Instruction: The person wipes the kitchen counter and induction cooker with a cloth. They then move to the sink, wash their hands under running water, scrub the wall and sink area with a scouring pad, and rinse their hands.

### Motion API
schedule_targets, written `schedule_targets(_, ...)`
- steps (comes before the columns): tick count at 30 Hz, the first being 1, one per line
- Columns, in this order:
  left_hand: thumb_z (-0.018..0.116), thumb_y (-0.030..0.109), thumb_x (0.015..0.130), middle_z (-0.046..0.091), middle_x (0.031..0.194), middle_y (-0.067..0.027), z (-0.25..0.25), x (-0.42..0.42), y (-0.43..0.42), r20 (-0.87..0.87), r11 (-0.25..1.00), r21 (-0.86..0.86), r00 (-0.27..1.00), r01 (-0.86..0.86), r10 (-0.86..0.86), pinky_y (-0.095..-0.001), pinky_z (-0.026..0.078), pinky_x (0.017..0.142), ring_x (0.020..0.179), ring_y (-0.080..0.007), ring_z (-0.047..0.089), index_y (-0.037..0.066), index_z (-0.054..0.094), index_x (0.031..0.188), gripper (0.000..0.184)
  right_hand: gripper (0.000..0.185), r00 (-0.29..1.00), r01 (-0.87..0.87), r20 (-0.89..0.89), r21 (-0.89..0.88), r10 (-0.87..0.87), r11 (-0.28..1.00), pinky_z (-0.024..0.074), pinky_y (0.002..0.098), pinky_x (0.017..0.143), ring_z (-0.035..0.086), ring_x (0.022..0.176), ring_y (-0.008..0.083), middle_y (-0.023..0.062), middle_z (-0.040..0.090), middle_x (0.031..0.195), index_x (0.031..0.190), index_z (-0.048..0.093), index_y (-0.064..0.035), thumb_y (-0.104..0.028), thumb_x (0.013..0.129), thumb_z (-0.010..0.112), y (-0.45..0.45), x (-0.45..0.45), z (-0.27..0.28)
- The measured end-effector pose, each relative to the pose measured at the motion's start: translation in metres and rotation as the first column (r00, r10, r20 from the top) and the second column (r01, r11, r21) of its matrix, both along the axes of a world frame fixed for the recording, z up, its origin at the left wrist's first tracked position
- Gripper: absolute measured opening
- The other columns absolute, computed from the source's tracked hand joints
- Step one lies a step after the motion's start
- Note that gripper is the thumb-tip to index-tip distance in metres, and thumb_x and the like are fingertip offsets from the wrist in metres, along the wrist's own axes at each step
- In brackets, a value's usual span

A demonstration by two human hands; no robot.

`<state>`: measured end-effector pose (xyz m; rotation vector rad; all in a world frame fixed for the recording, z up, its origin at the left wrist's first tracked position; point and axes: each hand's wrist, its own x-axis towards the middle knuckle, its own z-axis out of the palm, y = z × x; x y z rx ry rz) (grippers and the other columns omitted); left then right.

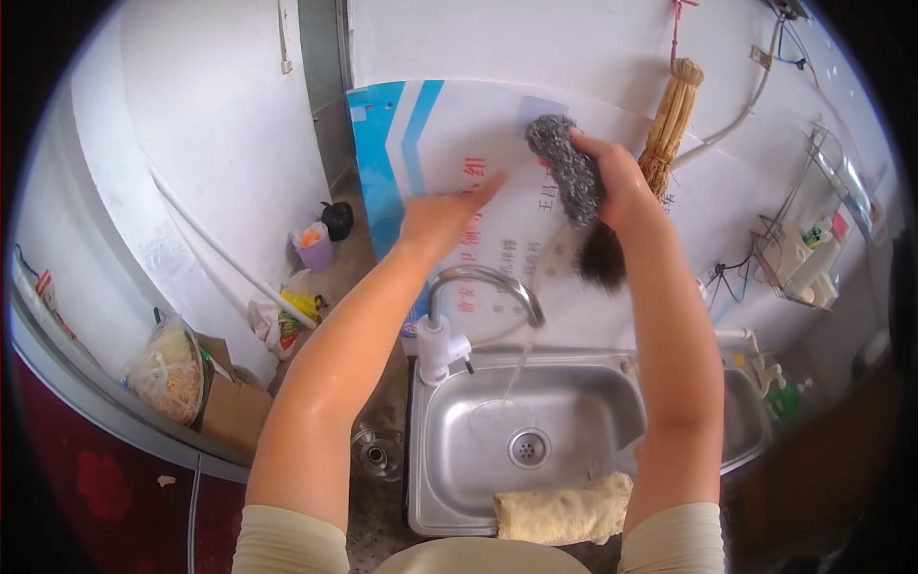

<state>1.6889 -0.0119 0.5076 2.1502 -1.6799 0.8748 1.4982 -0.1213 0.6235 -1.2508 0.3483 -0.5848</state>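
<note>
Raised above the sink, my right hand (617, 177) grips a grey steel wool scourer (566, 172), its fingers largely hidden behind it. My left hand (442, 220) reaches toward the printed board (478, 124), index finger stretched out and nothing visible in it; whether the fingertip touches the board I cannot tell. Below the hands a white faucet (436, 346) with a curved metal spout stands at the steel sink (459, 421). A thin stream of water appears to fall from the spout into the basin. A tan folded cloth (559, 512) lies over the sink's front edge.
A straw brush (674, 115) hangs at the right, near my right hand. Beyond it a wire rack (798, 249) with bottles is fixed to the wall. At left stand a purple bin (314, 251), a black bag (337, 220) and a cardboard box (234, 411).
</note>
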Motion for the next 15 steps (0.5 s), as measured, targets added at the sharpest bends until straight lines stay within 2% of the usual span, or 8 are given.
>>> schedule_targets(1, 0.06, 0.021, 0.084, 0.067, 0.088, -0.0069, 0.001, -0.002, 0.0, 0.008, 1.0, -0.012, 1.0, 0.001, -0.001, -0.039, 0.051, 0.059, 0.073, -0.0281, 0.065, 0.037, 0.021, 0.142, 0.072, 0.027, 0.999, 0.012, -0.04, -0.039, -0.013, 0.999, 0.0523, 0.0339, 0.062, 0.063, 0.071, 0.0206, 0.0125, 0.064, 0.084, 0.103, 0.056, 0.0038, -0.02, 0.09, 0.053, -0.003, -0.002, -0.001)
schedule_targets(3, 0.059, 0.016, 0.083, 0.066, 0.095, -0.008, 0.01, -0.007, 0.003, -0.175, 0.994, -0.039, 0.979, 0.098, -0.103, -0.0392, 0.051, 0.061, 0.077, -0.0281, 0.064, 0.035, 0.027, 0.14, 0.068, 0.025, 0.992, 0.034, -0.117, -0.123, -0.048, 0.992, 0.0524, 0.033, 0.06, 0.063, 0.071, 0.0198, 0.0123, 0.064, 0.084, 0.103, 0.055, 0.0033, -0.017, 0.089, 0.056, -0.008, -0.004, -0.008)
schedule_targets(6, 0.055, 0.008, 0.082, 0.064, 0.106, -0.0095, 0.037, -0.023, 0.004, -0.308, 0.963, -0.199, 0.921, 0.182, -0.237, -0.0386, 0.052, 0.067, 0.085, -0.028, 0.063, 0.031, 0.038, 0.136, 0.062, 0.022, 0.95, 0.275, -0.048, -0.333, -0.308, 0.902, 0.0526, 0.0316, 0.057, 0.062, 0.07, 0.02, 0.0118, 0.062, 0.087, 0.104, 0.055, 0.0, -0.012, 0.087, 0.06, 0.003, -0.004, -0.02)
schedule_targets(7, 0.054, 0.005, 0.082, 0.063, 0.109, -0.01, 0.043, -0.027, 0.002, -0.328, 0.943, -0.269, 0.902, 0.194, -0.279, -0.0383, 0.052, 0.069, 0.089, -0.0279, 0.063, 0.03, 0.041, 0.135, 0.06, 0.021, 0.95, 0.289, -0.006, -0.352, -0.311, 0.89, 0.0516, 0.0319, 0.065, 0.061, 0.078, 0.0208, 0.013, 0.059, 0.093, 0.104, 0.055, -0.0052, -0.008, 0.085, 0.062, 0.003, -0.004, -0.024)
schedule_targets(11, 0.049, 0.0, 0.081, 0.059, 0.117, -0.0125, 0.053, -0.022, -0.022, -0.204, 0.789, -0.411, 0.798, 0.456, -0.568, -0.0359, 0.051, 0.08, 0.099, -0.0288, 0.06, 0.021, 0.048, 0.13, 0.053, 0.024, 0.827, 0.449, 0.228, -0.817, -0.513, 0.361, 0.0456, 0.0362, 0.082, 0.051, 0.104, 0.031, 0.0217, 0.051, 0.11, 0.106, 0.056, -0.0117, -0.006, 0.083, 0.059, 0.001, 0.003, -0.043)
schedule_targets(12, 0.049, -0.001, 0.081, 0.058, 0.118, -0.0129, 0.054, -0.02, -0.028, -0.179, 0.752, -0.431, 0.769, 0.498, -0.613, -0.0353, 0.05, 0.082, 0.101, -0.0292, 0.06, 0.018, 0.051, 0.128, 0.051, 0.025, 0.822, 0.455, 0.253, -0.831, -0.511, 0.32, 0.0442, 0.0384, 0.085, 0.049, 0.105, 0.0361, 0.0235, 0.045, 0.117, 0.107, 0.056, -0.0098, -0.009, 0.082, 0.06, 0.003, 0.003, -0.047)
schedule_targets(14, 0.048, -0.002, 0.081, 0.058, 0.118, -0.0134, 0.054, -0.017, -0.037, -0.201, 0.727, -0.449, 0.735, 0.519, -0.648, -0.0347, 0.049, 0.084, 0.103, -0.0303, 0.059, 0.014, 0.054, 0.124, 0.047, 0.034, 0.748, 0.478, 0.405, -0.879, -0.526, 0.002, 0.0416, 0.0402, 0.089, 0.049, 0.105, 0.0362, 0.0245, 0.041, 0.123, 0.109, 0.054, -0.0045, -0.016, 0.079, 0.064, 0.009, 0.007, -0.06)
schedule_targets(15, 0.048, -0.002, 0.08, 0.059, 0.117, -0.0134, 0.054, -0.017, -0.041, -0.247, 0.742, -0.446, 0.728, 0.5, -0.64, -0.0347, 0.049, 0.085, 0.102, -0.0309, 0.059, 0.012, 0.055, 0.123, 0.045, 0.052, 0.706, 0.4, 0.458, -0.887, -0.541, -0.23, 0.0415, 0.0405, 0.088, 0.048, 0.108, 0.034, 0.0227, 0.04, 0.125, 0.114, 0.052, 0.0019, -0.023, 0.073, 0.071, 0.016, 0.006, -0.064)
